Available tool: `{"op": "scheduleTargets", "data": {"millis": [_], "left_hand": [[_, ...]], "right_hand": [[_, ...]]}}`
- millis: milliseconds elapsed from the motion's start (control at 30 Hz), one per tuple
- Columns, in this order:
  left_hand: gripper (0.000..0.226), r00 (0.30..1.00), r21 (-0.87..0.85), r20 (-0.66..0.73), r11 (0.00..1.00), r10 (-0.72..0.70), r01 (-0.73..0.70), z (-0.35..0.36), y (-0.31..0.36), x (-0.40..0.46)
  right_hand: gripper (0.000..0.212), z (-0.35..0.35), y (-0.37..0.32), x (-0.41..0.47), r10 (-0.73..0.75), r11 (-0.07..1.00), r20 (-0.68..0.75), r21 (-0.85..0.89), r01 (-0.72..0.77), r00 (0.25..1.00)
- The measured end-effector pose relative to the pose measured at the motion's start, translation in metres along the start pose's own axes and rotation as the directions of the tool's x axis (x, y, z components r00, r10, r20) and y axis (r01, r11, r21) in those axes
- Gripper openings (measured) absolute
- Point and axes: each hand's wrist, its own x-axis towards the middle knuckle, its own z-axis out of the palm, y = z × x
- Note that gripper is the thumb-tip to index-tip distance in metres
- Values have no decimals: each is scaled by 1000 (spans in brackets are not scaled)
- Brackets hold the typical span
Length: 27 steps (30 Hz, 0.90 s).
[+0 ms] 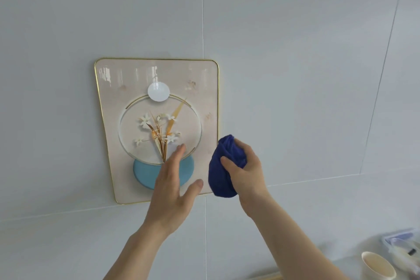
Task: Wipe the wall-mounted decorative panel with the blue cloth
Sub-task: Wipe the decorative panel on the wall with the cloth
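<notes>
The decorative panel hangs on the grey wall, cream with a thin gold rim, a flower motif in a ring, a white disc above and a blue vase shape below. My left hand is open, fingers together and thumb spread, over the panel's lower middle and part of the vase shape; whether it touches the surface I cannot tell. My right hand grips the bunched dark blue cloth at the panel's lower right edge, where it hides the corner.
The wall is made of large grey tiles with thin seams. At the bottom right, a cream cup and a clear plastic box with small items stand on a surface.
</notes>
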Motion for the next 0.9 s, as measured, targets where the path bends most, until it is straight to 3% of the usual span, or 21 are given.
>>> {"op": "scheduleTargets", "data": {"millis": [167,400,467,633,767,900], "left_hand": [[71,952,334,-176,925,250,-181,-4,-20,43],[68,867,667,-174,704,467,-245,-1,-39,99],[68,858,731,-159,642,489,-231,1,-44,112],[68,841,804,-200,574,502,-152,8,-62,129],[67,807,838,-185,519,561,-169,9,-79,140],[69,763,854,-219,498,608,-152,13,-86,145]], "right_hand": [[55,16,-6,39,-422,883,-27,-236,405,906],[67,41,-10,94,-793,538,-3,-474,697,610],[68,47,-12,110,-836,417,93,-533,736,541],[56,55,4,139,-808,70,380,-696,715,450],[59,53,19,156,-844,-16,392,-701,713,366],[54,59,28,167,-884,-11,357,-660,752,300]]}}
